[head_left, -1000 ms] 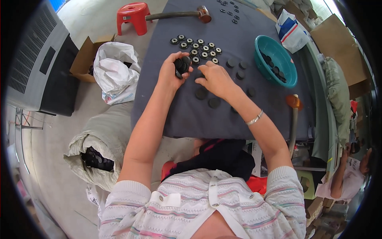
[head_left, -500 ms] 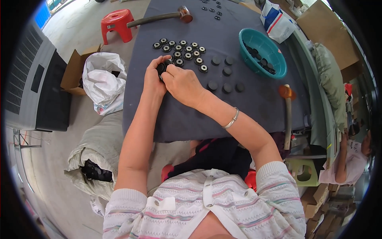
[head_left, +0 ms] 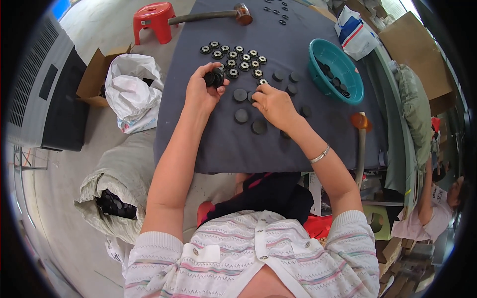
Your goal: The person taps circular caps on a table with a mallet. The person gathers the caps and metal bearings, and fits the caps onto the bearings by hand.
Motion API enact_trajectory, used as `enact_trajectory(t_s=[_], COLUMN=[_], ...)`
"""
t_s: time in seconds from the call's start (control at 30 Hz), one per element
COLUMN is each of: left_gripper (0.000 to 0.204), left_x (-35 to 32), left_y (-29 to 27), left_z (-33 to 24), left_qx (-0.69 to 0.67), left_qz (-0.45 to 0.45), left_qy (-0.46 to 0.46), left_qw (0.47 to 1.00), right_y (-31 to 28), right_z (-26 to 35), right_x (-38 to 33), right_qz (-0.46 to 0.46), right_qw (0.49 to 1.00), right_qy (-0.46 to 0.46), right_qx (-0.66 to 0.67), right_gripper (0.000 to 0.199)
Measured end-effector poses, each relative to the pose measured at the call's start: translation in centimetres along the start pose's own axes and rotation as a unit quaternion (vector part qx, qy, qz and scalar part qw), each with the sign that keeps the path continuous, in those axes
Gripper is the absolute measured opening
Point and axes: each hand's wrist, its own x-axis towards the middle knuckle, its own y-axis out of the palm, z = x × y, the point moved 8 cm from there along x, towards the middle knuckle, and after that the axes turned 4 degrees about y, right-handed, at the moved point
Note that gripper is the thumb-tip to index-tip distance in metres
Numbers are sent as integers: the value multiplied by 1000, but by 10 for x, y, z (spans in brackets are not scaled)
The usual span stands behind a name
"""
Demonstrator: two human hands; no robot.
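My left hand (head_left: 201, 92) is raised over the table's left part, fingers curled round a few black round discs (head_left: 214, 77). To its right, my right hand (head_left: 276, 105) reaches down to the cloth, its thumb and fingertips pinching one black disc (head_left: 251, 96). Around it lie several more flat black discs (head_left: 240, 95), some partly covered by the hand. Just beyond my hands sits a cluster of black round parts with metal ring centres (head_left: 245, 66); one of these is close to my right fingertips.
A teal basin (head_left: 346, 63) with black discs stands at the right. One mallet (head_left: 242, 15) lies at the far edge, another (head_left: 360, 121) at the right. Beside the table are a red stool (head_left: 155, 21), a white sack (head_left: 131, 79) and an open bag of black parts (head_left: 117, 203).
My right hand has left my left hand and moved right, down to the tabletop. Several black discs now lie where bare cloth was. The whole view has shifted slightly.
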Motion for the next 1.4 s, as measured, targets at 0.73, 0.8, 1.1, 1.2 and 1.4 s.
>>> enact_trajectory(t_s=[0.73, 0.8, 1.1, 1.2, 1.4], left_gripper=[22, 24, 25, 27, 30], left_x=[-5, -4, -4, -4, -6], left_y=[5, 4, 2, 4, 7], left_z=[-5, -4, -2, 3, 11], left_qx=[11, 22, 25, 30, 49], left_qz=[0, 0, -5, 3, 18], left_qy=[6, 5, -9, -30, -68], left_qw=[1000, 1000, 1000, 999, 996], right_y=[6, 7, -2, -12, 9], right_z=[-63, -63, -46, -52, -49], right_x=[39, 42, 19, 24, 54], right_qz=[124, 129, 155, 108, 70], right_qw=[975, 978, 975, 981, 988], right_qy=[171, 151, 146, 161, 88], right_qx=[67, 63, 57, 23, -108], right_gripper=[37, 35, 32, 27, 27])
